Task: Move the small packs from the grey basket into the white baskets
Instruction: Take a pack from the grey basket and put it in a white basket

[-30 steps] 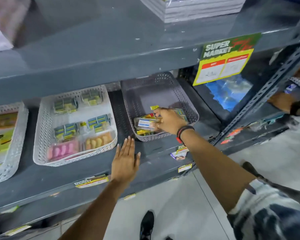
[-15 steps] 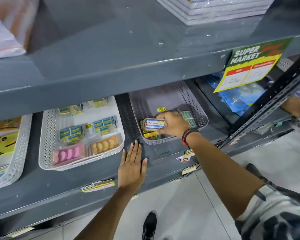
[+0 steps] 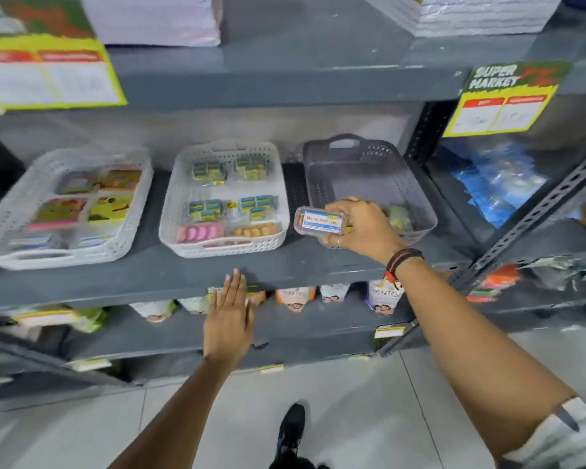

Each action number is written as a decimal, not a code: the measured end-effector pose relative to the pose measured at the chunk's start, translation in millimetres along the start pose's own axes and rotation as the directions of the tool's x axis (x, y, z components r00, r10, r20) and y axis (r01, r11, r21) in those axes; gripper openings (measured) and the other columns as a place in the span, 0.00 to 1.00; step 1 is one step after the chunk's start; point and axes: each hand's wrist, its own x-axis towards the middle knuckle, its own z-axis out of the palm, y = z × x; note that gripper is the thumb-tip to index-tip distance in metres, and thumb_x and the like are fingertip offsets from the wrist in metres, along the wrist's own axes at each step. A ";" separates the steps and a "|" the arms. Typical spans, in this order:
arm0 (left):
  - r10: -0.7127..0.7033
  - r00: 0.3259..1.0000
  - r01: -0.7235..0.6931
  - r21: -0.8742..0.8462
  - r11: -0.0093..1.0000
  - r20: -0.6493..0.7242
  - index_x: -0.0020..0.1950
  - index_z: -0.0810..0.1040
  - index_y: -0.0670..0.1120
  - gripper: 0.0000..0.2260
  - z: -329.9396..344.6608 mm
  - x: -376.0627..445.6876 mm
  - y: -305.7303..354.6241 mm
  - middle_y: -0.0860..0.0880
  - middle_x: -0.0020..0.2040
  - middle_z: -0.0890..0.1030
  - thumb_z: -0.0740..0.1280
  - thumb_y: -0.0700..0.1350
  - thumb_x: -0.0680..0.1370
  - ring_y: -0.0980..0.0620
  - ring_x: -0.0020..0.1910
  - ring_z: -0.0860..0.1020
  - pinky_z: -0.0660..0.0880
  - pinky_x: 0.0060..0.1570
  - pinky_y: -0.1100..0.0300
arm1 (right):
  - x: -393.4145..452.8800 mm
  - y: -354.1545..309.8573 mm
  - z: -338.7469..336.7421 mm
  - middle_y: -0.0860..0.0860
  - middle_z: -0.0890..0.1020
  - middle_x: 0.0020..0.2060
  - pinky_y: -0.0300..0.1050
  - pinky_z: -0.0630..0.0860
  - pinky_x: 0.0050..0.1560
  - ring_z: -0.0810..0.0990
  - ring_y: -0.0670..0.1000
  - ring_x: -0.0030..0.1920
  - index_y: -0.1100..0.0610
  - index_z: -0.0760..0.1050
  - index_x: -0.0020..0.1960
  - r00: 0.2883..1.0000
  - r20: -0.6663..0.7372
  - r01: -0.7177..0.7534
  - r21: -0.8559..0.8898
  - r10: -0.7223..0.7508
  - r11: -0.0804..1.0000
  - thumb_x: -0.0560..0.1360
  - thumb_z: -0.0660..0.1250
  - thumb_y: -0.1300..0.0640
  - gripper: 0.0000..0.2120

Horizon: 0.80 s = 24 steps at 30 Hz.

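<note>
A pack [image 3: 320, 221] sits pinched in the right hand [image 3: 359, 228] between grey basket [image 3: 369, 174] and white basket [image 3: 271, 231], ready to drop in, while the left hand [image 3: 229, 319] lies flat and empty on the shelf edge [image 3: 149, 282].

A small pack [image 3: 320, 222] is gripped by the right hand [image 3: 359, 228] between the grey basket [image 3: 362, 170] at three o'clock and a white basket [image 3: 224, 198] at nine; the left hand [image 3: 229, 319] is held flat.
</note>
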 end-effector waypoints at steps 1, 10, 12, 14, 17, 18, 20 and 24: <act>-0.020 1.000 0.020 0.005 1.000 -0.006 0.75 0.59 0.41 0.26 -4.0 -6.2 -10.2 0.45 0.77 0.59 0.47 0.51 0.79 0.46 0.77 0.55 0.50 0.76 0.49 | -3.0 -5.8 5.0 0.54 0.80 0.55 0.41 0.73 0.54 0.80 0.54 0.54 0.57 0.77 0.62 1.000 0.004 0.013 0.004 -0.013 1.000 0.64 0.78 0.55 0.28; -0.176 0.983 0.175 -0.021 0.984 -0.056 0.75 0.58 0.40 0.27 -53.5 -31.9 -118.4 0.43 0.77 0.57 0.49 0.52 0.79 0.47 0.77 0.54 0.50 0.76 0.49 | 4.9 -90.7 75.0 0.53 0.79 0.60 0.48 0.76 0.61 0.78 0.54 0.59 0.56 0.76 0.63 0.982 0.116 0.149 0.030 -0.152 0.988 0.64 0.78 0.55 0.29; -0.179 0.982 0.178 -0.025 0.984 -0.058 0.75 0.58 0.40 0.24 -61.4 -26.9 -137.3 0.44 0.78 0.57 0.51 0.50 0.81 0.47 0.77 0.54 0.49 0.77 0.50 | 17.1 -110.0 85.5 0.54 0.78 0.61 0.48 0.75 0.63 0.77 0.54 0.61 0.57 0.76 0.64 0.976 0.130 0.174 0.027 -0.176 0.984 0.64 0.78 0.55 0.29; -0.174 0.984 0.173 -0.031 0.984 -0.047 0.76 0.56 0.41 0.24 -69.3 -20.1 -160.7 0.45 0.78 0.55 0.53 0.49 0.81 0.48 0.77 0.52 0.48 0.77 0.52 | 35.1 -135.7 98.5 0.54 0.79 0.60 0.49 0.75 0.61 0.78 0.55 0.59 0.57 0.76 0.63 0.971 0.146 0.187 0.033 -0.190 0.982 0.65 0.77 0.57 0.28; -0.136 0.991 0.135 -0.060 0.989 -0.004 0.77 0.53 0.43 0.25 -74.9 -8.2 -185.2 0.47 0.78 0.52 0.51 0.51 0.82 0.51 0.78 0.50 0.45 0.76 0.57 | 62.2 -169.7 112.9 0.56 0.78 0.57 0.50 0.76 0.59 0.79 0.56 0.56 0.58 0.77 0.62 0.963 0.147 0.219 0.058 -0.225 0.974 0.65 0.76 0.58 0.26; -0.121 0.993 0.121 -0.067 0.990 0.017 0.77 0.52 0.43 0.26 -75.9 -4.2 -193.7 0.48 0.79 0.51 0.51 0.51 0.82 0.52 0.78 0.49 0.45 0.76 0.57 | 72.9 -181.8 118.3 0.56 0.79 0.58 0.51 0.76 0.60 0.79 0.57 0.56 0.59 0.77 0.62 0.960 0.138 0.239 0.063 -0.246 0.969 0.65 0.77 0.58 0.26; -0.092 0.995 0.094 -0.072 0.993 0.038 0.77 0.51 0.43 0.26 -76.9 1.0 -212.6 0.48 0.78 0.51 0.49 0.52 0.81 0.51 0.78 0.48 0.44 0.77 0.56 | 94.4 -206.9 133.0 0.56 0.79 0.59 0.52 0.74 0.63 0.78 0.57 0.59 0.59 0.77 0.62 0.953 0.140 0.261 0.072 -0.269 0.963 0.64 0.77 0.59 0.26; -0.033 0.999 0.032 -0.022 0.999 -0.011 0.76 0.55 0.44 0.23 -74.4 5.4 -243.7 0.50 0.77 0.53 0.50 0.50 0.82 0.51 0.77 0.51 0.43 0.76 0.58 | 129.0 -251.8 171.3 0.57 0.80 0.56 0.51 0.75 0.60 0.79 0.58 0.56 0.59 0.77 0.61 0.932 0.175 0.302 0.104 -0.316 0.948 0.64 0.78 0.56 0.27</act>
